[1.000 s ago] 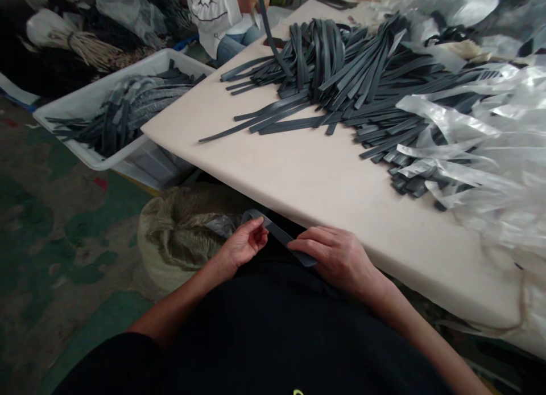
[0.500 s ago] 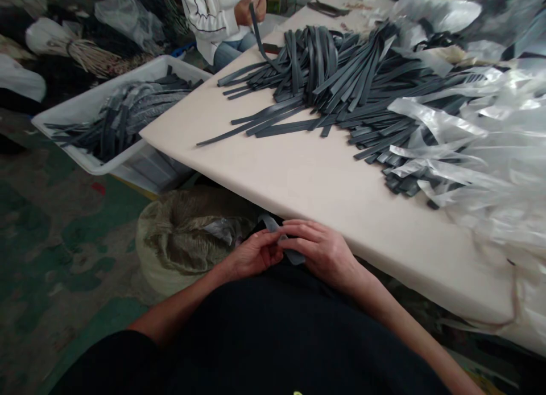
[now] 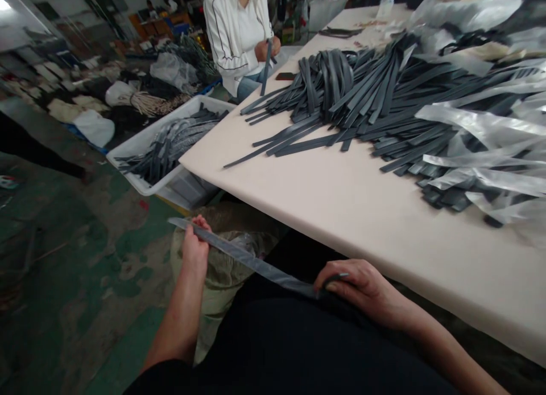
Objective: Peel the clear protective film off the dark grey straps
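A long, flat grey strip (image 3: 256, 264) with a filmy sheen stretches slantwise across my lap. My left hand (image 3: 197, 244) is closed around it near its upper left end, and a short tip sticks out past the fingers. At the other end my right hand (image 3: 362, 287) pinches it between thumb and fingers. A dark curled end shows above the right thumb; whether it belongs to the same piece I cannot tell. On the table (image 3: 307, 184) in front lies a heap of dark grey straps (image 3: 324, 82).
Crumpled clear plastic sleeves (image 3: 490, 133) cover the table's right side. A white bin (image 3: 149, 187) of straps stands off the table's left corner. Below it is an olive sack (image 3: 226, 270). Across the table, a person in a white jacket (image 3: 230, 36) holds a dark strap.
My hands were close together by the table edge; now they are far apart with the strip drawn out between them. The view has turned left and up. The co-worker's hands hold the strap lower.
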Motion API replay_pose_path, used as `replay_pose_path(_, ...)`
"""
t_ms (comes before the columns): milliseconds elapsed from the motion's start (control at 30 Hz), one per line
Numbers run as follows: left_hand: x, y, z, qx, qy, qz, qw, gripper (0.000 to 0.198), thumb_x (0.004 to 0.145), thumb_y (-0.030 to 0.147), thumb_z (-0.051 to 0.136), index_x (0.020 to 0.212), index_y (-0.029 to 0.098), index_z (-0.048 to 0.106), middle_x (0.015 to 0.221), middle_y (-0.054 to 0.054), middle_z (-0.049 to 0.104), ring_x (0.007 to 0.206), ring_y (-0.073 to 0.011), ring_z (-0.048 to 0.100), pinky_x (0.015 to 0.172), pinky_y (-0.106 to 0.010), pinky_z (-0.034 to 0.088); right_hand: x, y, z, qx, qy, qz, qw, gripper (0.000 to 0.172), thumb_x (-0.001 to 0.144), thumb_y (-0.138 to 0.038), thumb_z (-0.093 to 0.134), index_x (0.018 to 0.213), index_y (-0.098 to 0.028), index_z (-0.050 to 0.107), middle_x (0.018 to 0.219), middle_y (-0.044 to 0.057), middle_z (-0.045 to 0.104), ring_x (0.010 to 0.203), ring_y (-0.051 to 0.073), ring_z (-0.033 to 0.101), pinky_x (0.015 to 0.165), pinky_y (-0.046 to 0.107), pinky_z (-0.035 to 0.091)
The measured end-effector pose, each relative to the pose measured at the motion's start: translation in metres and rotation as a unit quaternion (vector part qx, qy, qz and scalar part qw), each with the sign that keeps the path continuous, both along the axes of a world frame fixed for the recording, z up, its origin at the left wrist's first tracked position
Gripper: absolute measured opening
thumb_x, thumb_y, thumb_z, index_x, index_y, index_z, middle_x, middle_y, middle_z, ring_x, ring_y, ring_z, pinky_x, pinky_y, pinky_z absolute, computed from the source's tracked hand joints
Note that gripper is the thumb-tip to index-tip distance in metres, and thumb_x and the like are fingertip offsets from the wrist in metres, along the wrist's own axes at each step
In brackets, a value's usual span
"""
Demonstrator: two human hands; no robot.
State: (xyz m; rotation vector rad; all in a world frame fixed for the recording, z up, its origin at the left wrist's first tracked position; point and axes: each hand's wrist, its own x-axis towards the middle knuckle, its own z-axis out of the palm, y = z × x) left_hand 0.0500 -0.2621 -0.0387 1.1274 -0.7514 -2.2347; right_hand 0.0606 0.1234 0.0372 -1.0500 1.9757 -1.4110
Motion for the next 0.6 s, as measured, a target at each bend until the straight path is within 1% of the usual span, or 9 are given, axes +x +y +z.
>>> replay_pose_path(67, 0.003, 0.0, 0.012, -0.057, 0.024, 0.003, 0.998, 0.026, 0.102, 0.027, 0.037, 0.115, 0.02, 0.059, 0.075, 0.002, 0.068, 0.056, -0.0055, 0.06, 0.049, -0.012, 0.043, -0.004, -0.006, -0.004, -0.019, -0.033, -0.006, 0.999, 0.026, 0.1, -0.035, 0.049, 0.096, -0.02, 0.069, 0.088, 0.004, 0.07, 0.079, 0.014, 0.065, 0.074, 0.022, 0.049)
replay_pose_path(100, 0.004, 0.007, 0.018, -0.084, 0.039, -0.028, 0.995, 0.023, 0.098, 0.028, 0.046, 0.113, 0.02, 0.061, 0.078, 0.0, 0.069, 0.057, -0.0072, 0.061, 0.047, -0.014, 0.042, -0.007, -0.011, -0.004, -0.034, -0.053, -0.01, 0.998, 0.027, 0.1, -0.035, 0.05, 0.094, -0.019, 0.07, 0.088, 0.004, 0.071, 0.08, 0.014, 0.065, 0.075, 0.023, 0.049)
replay_pose_path(167, 0.006, 0.03, 0.025, -0.138, 0.076, -0.144, 0.977, 0.023, 0.09, 0.031, 0.06, 0.108, 0.017, 0.064, 0.079, -0.004, 0.07, 0.059, -0.0112, 0.062, 0.046, -0.017, 0.042, -0.015, -0.019, -0.004, -0.075, -0.094, -0.026, 0.992, 0.029, 0.099, -0.038, 0.052, 0.091, -0.018, 0.071, 0.088, 0.005, 0.071, 0.08, 0.015, 0.066, 0.076, 0.024, 0.051)
replay_pose_path(233, 0.008, 0.059, 0.028, -0.179, 0.113, -0.291, 0.933, 0.03, 0.083, 0.037, 0.068, 0.105, 0.016, 0.066, 0.078, -0.006, 0.07, 0.059, -0.0133, 0.061, 0.046, -0.02, 0.042, -0.027, -0.026, -0.002, -0.117, -0.127, -0.056, 0.983, 0.03, 0.097, -0.041, 0.055, 0.091, -0.017, 0.072, 0.088, 0.005, 0.072, 0.081, 0.016, 0.066, 0.079, 0.026, 0.052)
replay_pose_path(300, 0.011, 0.086, 0.029, -0.194, 0.129, -0.413, 0.88, 0.033, 0.082, 0.042, 0.069, 0.104, 0.016, 0.066, 0.078, -0.006, 0.07, 0.058, -0.0134, 0.06, 0.047, -0.021, 0.041, -0.041, -0.03, 0.001, -0.156, -0.139, -0.104, 0.972, 0.03, 0.093, -0.044, 0.06, 0.094, -0.018, 0.074, 0.095, 0.006, 0.074, 0.089, 0.018, 0.067, 0.086, 0.031, 0.051)
replay_pose_path(400, 0.017, 0.113, 0.028, -0.201, 0.121, -0.555, 0.798, 0.033, 0.087, 0.045, 0.063, 0.104, 0.017, 0.067, 0.08, -0.006, 0.07, 0.061, -0.014, 0.061, 0.05, -0.022, 0.042, -0.066, -0.03, 0.004, -0.2, -0.143, -0.162, 0.956, 0.028, 0.087, -0.044, 0.068, 0.102, -0.021, 0.075, 0.126, 0.007, 0.067, 0.115, 0.024, 0.061, 0.103, 0.039, 0.044)
replay_pose_path(500, 0.02, 0.125, 0.027, -0.219, 0.106, -0.657, 0.713, 0.035, 0.088, 0.049, 0.061, 0.102, 0.018, 0.069, 0.078, -0.005, 0.069, 0.062, -0.015, 0.061, 0.052, -0.024, 0.042, -0.085, -0.025, 0.006, -0.239, -0.149, -0.171, 0.944, 0.026, 0.084, -0.044, 0.071, 0.1, -0.024, 0.077, 0.144, 0.004, 0.054, 0.133, 0.026, 0.047, 0.114, 0.042, 0.032)
replay_pose_path(533, 0.021, 0.127, 0.027, -0.226, 0.097, -0.68, 0.691, 0.036, 0.087, 0.05, 0.061, 0.101, 0.017, 0.069, 0.077, -0.005, 0.068, 0.062, -0.0154, 0.06, 0.053, -0.024, 0.042, -0.09, -0.024, 0.006, -0.255, -0.149, -0.172, 0.94, 0.025, 0.084, -0.045, 0.071, 0.098, -0.025, 0.077, 0.143, 0.004, 0.055, 0.134, 0.025, 0.047, 0.115, 0.042, 0.03)
replay_pose_path(600, 0.02, 0.129, 0.031, -0.237, 0.081, -0.702, 0.666, 0.042, 0.087, 0.054, 0.06, 0.102, 0.017, 0.069, 0.078, -0.006, 0.069, 0.067, -0.017, 0.061, 0.059, -0.026, 0.045, -0.094, -0.023, 0.009, -0.282, -0.144, -0.178, 0.932, 0.025, 0.085, -0.045, 0.07, 0.098, -0.025, 0.077, 0.132, 0.005, 0.064, 0.128, 0.024, 0.054, 0.114, 0.044, 0.032)
